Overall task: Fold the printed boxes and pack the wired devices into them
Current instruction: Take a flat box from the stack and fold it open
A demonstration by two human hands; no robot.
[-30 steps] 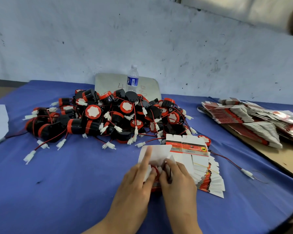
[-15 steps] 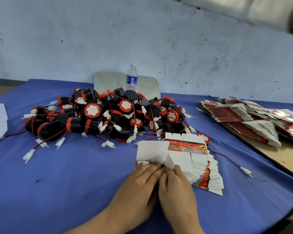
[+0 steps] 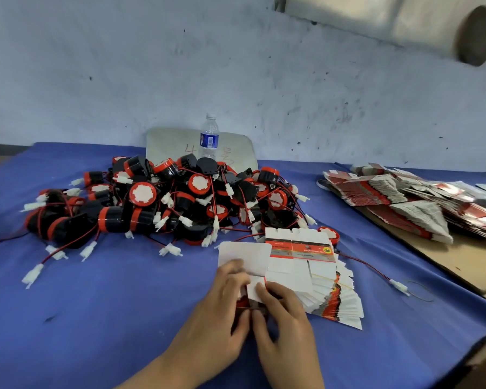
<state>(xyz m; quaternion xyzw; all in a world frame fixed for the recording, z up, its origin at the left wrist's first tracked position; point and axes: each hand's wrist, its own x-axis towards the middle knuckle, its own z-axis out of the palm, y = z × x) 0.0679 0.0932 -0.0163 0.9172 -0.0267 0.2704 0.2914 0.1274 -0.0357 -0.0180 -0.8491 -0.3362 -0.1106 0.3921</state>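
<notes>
A small packing workshop: a blue-covered worktable (image 3: 101, 318) against a scuffed, stained wall (image 3: 152, 66), heaped with identical wired devices (image 3: 152, 203) and stacks of flat printed boxes (image 3: 390, 197).

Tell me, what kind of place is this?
Probably a small workshop packing table. There is a big pile of wired devices, stacks of flat printed boxes, and a bare, scuffed wall behind.
</notes>
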